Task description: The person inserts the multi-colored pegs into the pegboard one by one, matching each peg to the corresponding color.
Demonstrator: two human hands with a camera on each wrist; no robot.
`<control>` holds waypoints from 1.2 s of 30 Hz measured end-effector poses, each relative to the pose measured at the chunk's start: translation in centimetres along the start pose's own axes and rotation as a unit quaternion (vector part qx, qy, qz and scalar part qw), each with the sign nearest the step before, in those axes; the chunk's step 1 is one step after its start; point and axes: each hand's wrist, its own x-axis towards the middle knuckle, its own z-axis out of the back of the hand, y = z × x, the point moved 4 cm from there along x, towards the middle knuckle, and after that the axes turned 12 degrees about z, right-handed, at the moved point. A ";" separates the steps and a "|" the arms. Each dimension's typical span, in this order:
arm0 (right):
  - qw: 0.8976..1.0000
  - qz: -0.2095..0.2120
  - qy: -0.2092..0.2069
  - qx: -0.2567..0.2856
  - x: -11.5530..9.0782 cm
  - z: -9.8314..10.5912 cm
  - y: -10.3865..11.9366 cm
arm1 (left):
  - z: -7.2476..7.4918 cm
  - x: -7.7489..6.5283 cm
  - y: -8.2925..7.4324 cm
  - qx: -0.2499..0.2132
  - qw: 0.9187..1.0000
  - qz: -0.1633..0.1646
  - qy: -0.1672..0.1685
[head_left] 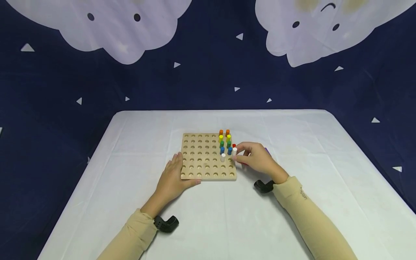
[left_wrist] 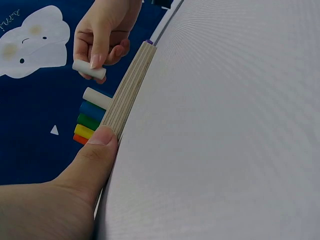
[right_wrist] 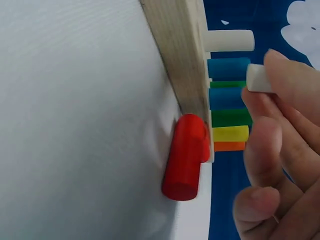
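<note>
A square wooden pegboard [head_left: 208,178] with rows of round holes lies on the table. My left hand [head_left: 172,180] rests along its left side, with the thumb against the front edge. Between the thumb and fingers of my right hand [head_left: 256,157] is a small white peg [head_left: 234,151], held just above the board's right edge. Two columns of pegs stand at the right: orange [head_left: 221,132], yellow [head_left: 221,138], green [head_left: 222,144] and blue [head_left: 222,150] in pairs. One white peg [head_left: 222,157] stands in front of them in the left column.
Red pegs [right_wrist: 182,160] lie on the table against the board's right side, mostly hidden by my right hand in the head view. Something purple [head_left: 268,151] shows behind that hand. The white-covered table [head_left: 292,130] backs onto a dark blue cloth.
</note>
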 end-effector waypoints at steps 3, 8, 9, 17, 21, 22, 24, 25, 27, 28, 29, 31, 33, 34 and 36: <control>1.000 -0.003 -0.009 0.005 0.2 -0.1 0.0 | 0.0 0.0 0.0 0.001 1.000 0.000 0.000; 1.000 -0.006 -0.010 0.007 0.5 -0.4 0.0 | -0.1 0.0 0.0 0.001 1.000 -0.001 0.002; 1.000 -0.007 -0.011 0.006 0.5 -0.4 0.0 | -0.1 0.0 0.0 0.001 1.000 0.000 0.002; 1.000 -0.013 -0.010 0.017 1.0 -0.8 -0.1 | 0.0 0.0 0.0 -0.001 1.000 -0.003 -0.002; 1.000 -0.018 -0.005 0.021 1.0 -1.0 -0.1 | 0.1 0.1 0.0 -0.001 1.000 -0.001 0.000; 1.000 -0.018 -0.005 0.020 1.0 -1.0 -0.1 | 0.1 0.2 0.0 -0.001 1.000 -0.002 -0.001; 1.000 -0.016 -0.005 0.018 1.1 -1.0 -0.1 | 0.2 0.3 -0.1 -0.003 1.000 -0.002 -0.002; 1.000 -0.015 -0.005 0.017 1.1 -1.0 -0.1 | 0.2 0.3 -0.1 -0.004 1.000 -0.003 -0.003; 1.000 -0.013 -0.003 0.011 1.1 -1.0 0.0 | 0.2 0.3 -0.1 -0.003 1.000 -0.004 -0.003; 1.000 -0.010 -0.002 0.007 1.1 -0.9 0.0 | 0.3 0.3 -0.1 -0.003 1.000 -0.004 -0.003; 1.000 -0.009 -0.001 0.004 1.1 -0.9 0.0 | 0.3 0.3 -0.1 -0.003 1.000 -0.004 -0.003; 1.000 -0.009 0.000 -0.001 1.1 -0.9 0.1 | 0.3 0.2 -0.1 -0.003 1.000 -0.003 -0.002; 1.000 -0.012 0.000 -0.006 1.1 -0.9 0.0 | 0.2 0.2 -0.1 -0.003 1.000 -0.003 -0.002; 1.000 -0.013 0.001 -0.008 1.1 -1.0 0.0 | 0.2 0.2 -0.1 -0.003 1.000 -0.002 -0.001; 1.000 -0.021 0.002 -0.008 1.0 -1.0 -0.2 | 0.2 0.1 0.0 -0.004 1.000 -0.001 0.001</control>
